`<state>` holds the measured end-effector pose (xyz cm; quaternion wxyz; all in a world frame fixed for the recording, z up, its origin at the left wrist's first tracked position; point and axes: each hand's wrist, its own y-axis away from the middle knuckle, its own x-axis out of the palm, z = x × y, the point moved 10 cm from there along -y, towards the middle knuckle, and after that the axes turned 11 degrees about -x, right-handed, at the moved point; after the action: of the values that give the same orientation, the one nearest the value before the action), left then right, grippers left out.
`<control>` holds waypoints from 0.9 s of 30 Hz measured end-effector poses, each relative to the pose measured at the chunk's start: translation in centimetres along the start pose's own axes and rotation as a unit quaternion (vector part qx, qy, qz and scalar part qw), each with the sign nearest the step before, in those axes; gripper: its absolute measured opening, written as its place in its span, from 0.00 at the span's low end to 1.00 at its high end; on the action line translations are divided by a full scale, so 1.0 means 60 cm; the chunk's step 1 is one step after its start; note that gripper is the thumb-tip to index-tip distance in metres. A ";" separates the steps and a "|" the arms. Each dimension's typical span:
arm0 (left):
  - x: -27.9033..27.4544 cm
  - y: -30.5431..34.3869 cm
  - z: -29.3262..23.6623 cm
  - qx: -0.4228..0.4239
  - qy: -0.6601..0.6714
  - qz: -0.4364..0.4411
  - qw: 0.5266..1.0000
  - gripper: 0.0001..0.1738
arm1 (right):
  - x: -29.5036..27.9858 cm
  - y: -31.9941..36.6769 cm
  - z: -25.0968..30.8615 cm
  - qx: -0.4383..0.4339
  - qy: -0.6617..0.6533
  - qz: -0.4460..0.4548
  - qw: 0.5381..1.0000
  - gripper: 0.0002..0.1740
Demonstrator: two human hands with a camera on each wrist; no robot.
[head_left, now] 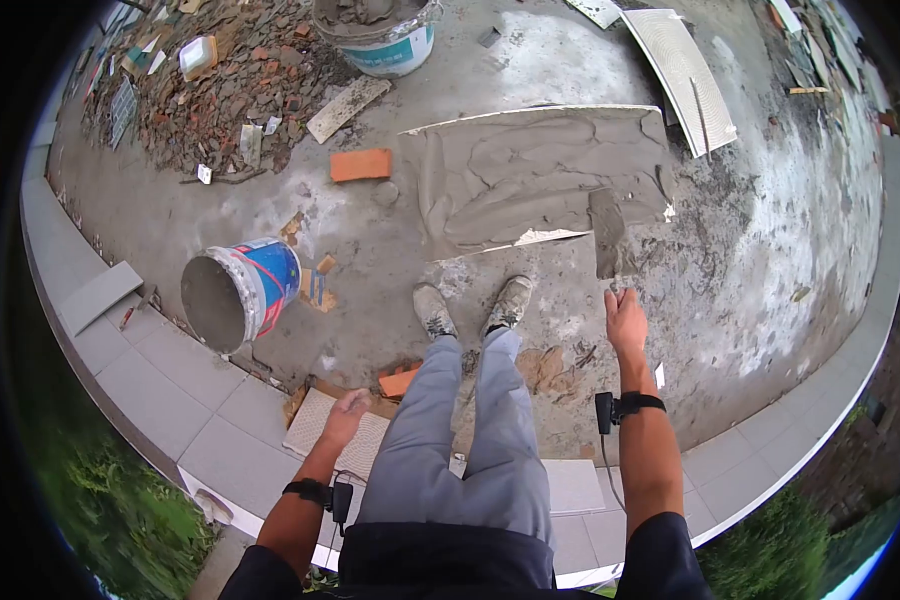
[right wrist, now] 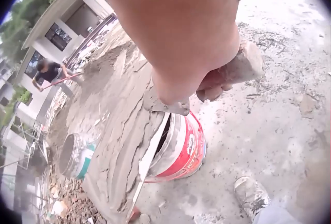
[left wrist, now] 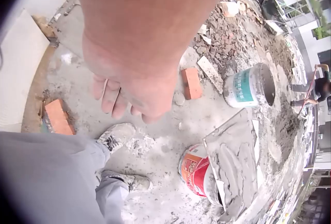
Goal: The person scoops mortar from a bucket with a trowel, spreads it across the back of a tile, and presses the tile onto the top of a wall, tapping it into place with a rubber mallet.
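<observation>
My right hand [head_left: 625,318] grips the handle [right wrist: 244,64] of a trowel [head_left: 605,238]. Its mortar-smeared blade rests on the near right corner of a large tile [head_left: 530,170] spread with grey mortar, lying on the ground in front of my shoes [head_left: 470,305]. My left hand [head_left: 348,405] hangs beside my left leg with loosely curled fingers [left wrist: 111,97] and holds nothing. It hangs above a ridged tile [head_left: 315,425] and an orange brick [head_left: 398,381] on the ground.
A red and blue bucket [head_left: 240,295] lies on its side at my left. A white and teal bucket [head_left: 385,35] of mortar stands beyond. A brick [head_left: 360,164], a rubble pile [head_left: 210,80] and a ridged tile [head_left: 682,72] lie around. A far person [right wrist: 49,73] works.
</observation>
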<state>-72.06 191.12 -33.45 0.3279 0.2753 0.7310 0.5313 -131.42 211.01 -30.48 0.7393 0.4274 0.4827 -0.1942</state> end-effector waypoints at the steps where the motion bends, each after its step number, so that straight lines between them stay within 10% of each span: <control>1: 0.007 -0.003 0.001 0.004 -0.014 0.008 1.000 0.22 | 0.014 0.004 -0.013 0.060 -0.167 -0.004 0.984 0.24; 3: 0.023 -0.014 0.011 0.010 -0.030 0.016 0.999 0.22 | 0.056 0.020 -0.014 0.173 -0.479 -0.012 0.860 0.25; 6: 0.044 -0.022 0.028 0.008 -0.051 0.017 0.999 0.23 | 0.147 0.064 0.086 0.163 -0.595 0.024 0.786 0.25; 11: 0.068 0.031 -0.027 -0.003 -0.100 0.018 0.995 0.23 | 0.193 0.127 0.247 0.017 -0.488 0.134 0.863 0.25; 13: 0.070 0.027 -0.020 -0.003 -0.067 0.039 0.997 0.23 | 0.150 0.123 0.297 -0.167 -0.153 0.104 0.968 0.23; 16: 0.063 0.018 -0.016 0.003 -0.079 0.033 0.996 0.23 | 0.134 0.066 0.288 -0.186 -0.044 0.116 0.975 0.22; 22: 0.036 0.004 0.040 -0.006 -0.008 0.032 0.999 0.22 | 0.045 -0.027 0.098 -0.067 0.017 0.035 0.997 0.23; 24: 0.028 0.005 0.046 -0.009 -0.022 0.032 0.999 0.21 | 0.004 -0.035 0.030 0.014 -0.081 -0.124 0.989 0.24; 27: 0.020 -0.016 0.089 -0.032 0.039 0.015 0.999 0.20 | 0.085 0.017 0.016 0.229 -0.482 0.047 0.844 0.26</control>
<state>-68.73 194.95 -35.75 0.2998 0.2541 0.7218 0.5697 -127.86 211.42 -34.36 0.7685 0.4589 -0.0135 -0.4457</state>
